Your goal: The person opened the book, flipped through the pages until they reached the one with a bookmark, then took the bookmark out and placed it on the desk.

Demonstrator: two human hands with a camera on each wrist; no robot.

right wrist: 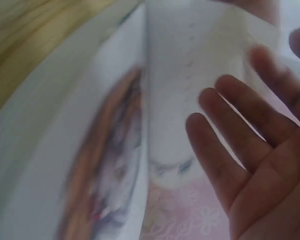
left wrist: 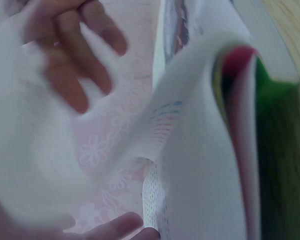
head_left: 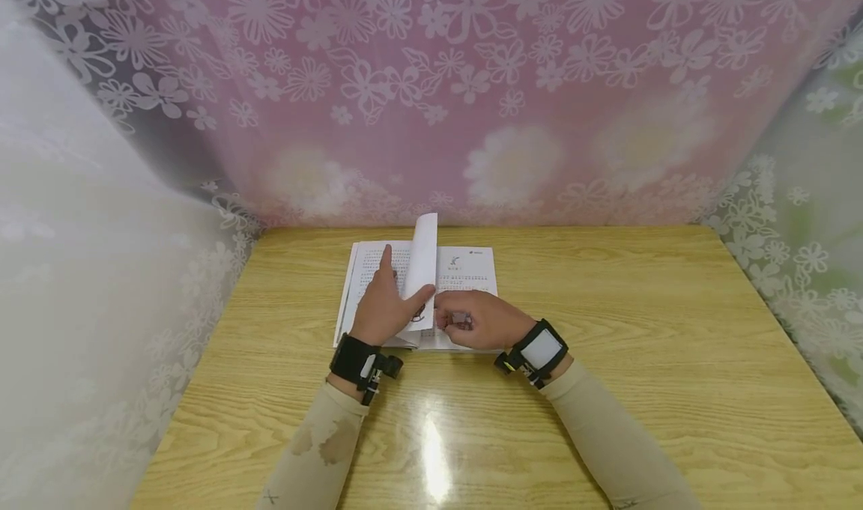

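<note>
An open book (head_left: 465,270) with printed text lies near the back edge of the wooden table, and one of its pages (head_left: 423,252) stands up, bent, near the middle. My left hand (head_left: 386,308) is over the left side, its index finger straight and its thumb (head_left: 421,296) against the raised page. To the right of that page is my right hand (head_left: 485,319), over the lower right page, fingers loosely bent. In the right wrist view the right hand's fingers (right wrist: 240,120) are spread and hold nothing. A coloured picture (right wrist: 110,165) shows on a page there.
The wooden table (head_left: 640,330) extends around the book. Pink flowered cloth (head_left: 472,120) hangs behind the back edge, with pale flowered sheets (head_left: 101,308) at the sides. Each wrist wears a black strap with a small camera (head_left: 391,365).
</note>
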